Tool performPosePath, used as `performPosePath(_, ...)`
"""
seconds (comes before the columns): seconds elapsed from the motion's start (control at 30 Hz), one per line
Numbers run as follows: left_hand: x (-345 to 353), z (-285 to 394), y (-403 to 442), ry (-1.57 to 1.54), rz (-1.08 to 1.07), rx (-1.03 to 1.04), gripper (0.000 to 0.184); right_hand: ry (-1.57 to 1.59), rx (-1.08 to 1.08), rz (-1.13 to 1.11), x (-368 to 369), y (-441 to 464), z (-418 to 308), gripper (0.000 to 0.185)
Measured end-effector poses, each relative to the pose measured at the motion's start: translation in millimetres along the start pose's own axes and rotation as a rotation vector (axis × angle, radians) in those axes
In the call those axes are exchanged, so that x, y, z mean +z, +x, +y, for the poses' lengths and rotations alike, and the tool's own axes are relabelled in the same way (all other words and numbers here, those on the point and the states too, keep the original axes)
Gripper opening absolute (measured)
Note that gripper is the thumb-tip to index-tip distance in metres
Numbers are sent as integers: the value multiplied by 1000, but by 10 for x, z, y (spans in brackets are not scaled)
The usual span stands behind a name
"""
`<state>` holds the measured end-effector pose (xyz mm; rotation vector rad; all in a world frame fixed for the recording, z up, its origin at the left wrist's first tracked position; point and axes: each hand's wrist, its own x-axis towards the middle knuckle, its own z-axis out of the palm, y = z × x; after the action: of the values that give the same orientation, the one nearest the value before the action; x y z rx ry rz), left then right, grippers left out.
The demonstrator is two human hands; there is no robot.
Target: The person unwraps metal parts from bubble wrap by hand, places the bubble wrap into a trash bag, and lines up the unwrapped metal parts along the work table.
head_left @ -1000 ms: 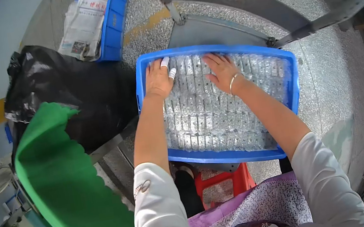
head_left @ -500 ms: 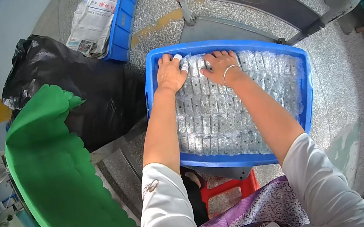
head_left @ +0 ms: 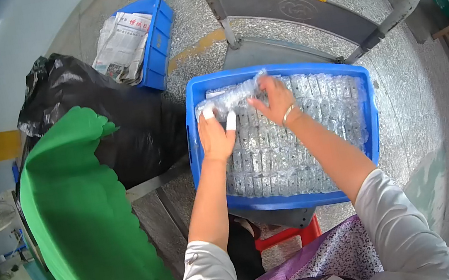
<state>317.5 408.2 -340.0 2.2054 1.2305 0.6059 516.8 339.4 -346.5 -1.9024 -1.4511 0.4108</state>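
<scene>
My left hand (head_left: 215, 138), with white coverings on two of its fingers, grips the left end of a crumpled strip of clear bubble wrap (head_left: 232, 98). My right hand (head_left: 277, 99), a bracelet at its wrist, holds the strip's raised right end between thumb and fingers. Whether anything is rolled inside the strip, I cannot tell. Under both hands is a blue plastic crate (head_left: 373, 115) filled with rows of small silvery pieces (head_left: 274, 155) in clear bubble wrap. The strip lies over the far left part of these rows.
A smaller blue bin (head_left: 160, 44) with newspapers (head_left: 125, 45) stands at the far left. Beside it bulges a black plastic bag (head_left: 126, 121). Green scalloped cloth (head_left: 84, 223) hangs at the left. A metal frame (head_left: 297, 8) rises behind the crate, and a red stool (head_left: 288, 237) is below.
Both hands, earlier pressed on the packed rows at the far left, have lifted the bubble-wrap strip and drawn slightly toward me. Its right end is now raised. The view has shifted slightly.
</scene>
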Motion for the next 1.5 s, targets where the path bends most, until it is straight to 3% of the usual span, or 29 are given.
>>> performPosePath(0.03,-11,102,148,-79,82,-17,55,-67,104,5,-28,135,-59,75)
performPosePath(0.07,6,117,296,60,52,11,52,-68,100,3,-70,299,-127,75)
performPosePath(0.13,63,113,494,310,-54,-2,42,-222,429,-267,-158,584,-258,84)
performPosePath(0.17,35,141,512,309,-50,-6,42,-273,443,-342,-187,636,-295,83)
performPosePath(0.3,25,83,464,398,-54,160,44,-343,392,-369,11,506,-160,76)
performPosePath(0.37,64,55,419,281,-135,108,53,-549,273,-273,121,341,-127,71)
performPosePath(0.4,35,83,439,304,-256,21,61,-553,271,-276,126,297,-118,71)
performPosePath(0.5,-15,154,380,144,-275,-49,70,-514,206,-236,48,208,-151,74)
performPosePath(0.53,75,59,337,115,-180,60,86,-457,204,-259,-19,184,-161,76)
performPosePath(0.6,8,191,293,110,-244,22,85,-401,198,-284,-181,195,-305,78)
performPosePath(0.7,95,133,237,125,-292,42,88,-234,254,-554,-180,231,-526,81)
performPosePath(0.77,178,49,255,196,-295,-5,98,-241,278,-535,-102,231,-510,78)
performPosePath(0.8,136,142,269,223,-329,-8,73,-246,309,-518,-54,231,-485,75)
performPosePath(0.87,161,147,291,168,-306,90,52,-232,189,-459,-18,172,-369,49)
performPosePath(0.93,199,189,236,52,-319,24,49,-181,68,-353,114,32,-175,24)
performPosePath(1.07,374,220,-24,76,-316,80,42,-102,-63,-235,119,-319,-28,19)
performPosePath(1.2,497,379,-314,-91,-230,78,38,-92,-119,-218,-17,-570,52,18)
performPosePath(1.37,143,870,-366,-157,-291,24,33,-90,-171,-198,-379,-627,-67,15)
performPosePath(1.43,330,1035,-225,-312,-133,236,32,-120,-197,-99,-659,-588,75,15)
performPosePath(1.5,29,1147,-227,-207,-26,270,33,-99,-272,-105,-782,-412,-116,17)
